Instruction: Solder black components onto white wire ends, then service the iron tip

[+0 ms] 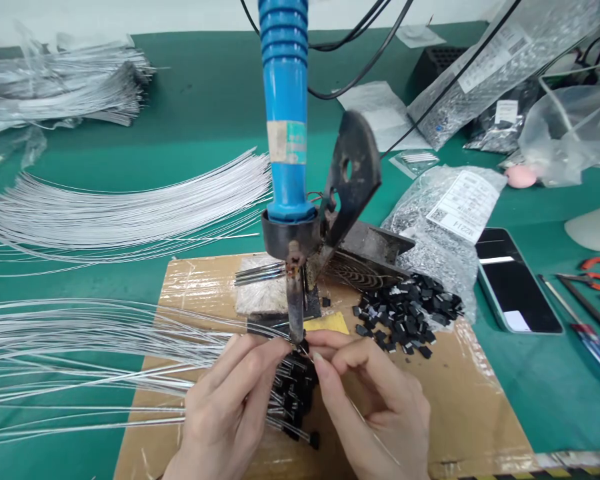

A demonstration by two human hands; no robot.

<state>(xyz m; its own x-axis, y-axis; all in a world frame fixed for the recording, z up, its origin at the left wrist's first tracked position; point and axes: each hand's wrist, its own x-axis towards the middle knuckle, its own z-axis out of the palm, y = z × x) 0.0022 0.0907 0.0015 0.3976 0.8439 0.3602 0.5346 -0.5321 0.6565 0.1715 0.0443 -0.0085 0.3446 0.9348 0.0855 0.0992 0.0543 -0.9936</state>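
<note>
A soldering iron (285,87) with a blue handle hangs tip-down in a stand, its tip between my hands. My left hand (225,400) is closed in a pinch at the tip, on a thin white wire whose end is mostly hidden by the fingers. Just right of the tip, my right hand (380,400) pinches a thin solder wire (363,417) that runs back across the palm. A small black piece (304,347) sits between the fingertips; which hand holds it I cannot tell. Below lie wires with black ends (295,393), partly covered by my left hand.
Cardboard (460,400) covers the green table (200,153). Small black pieces (410,310) are heaped at right, beside a phone (517,280) and orange-handled pliers (597,273). A white wire bundle (130,207) lies left. The stand's metal bracket (353,173) rises near the iron.
</note>
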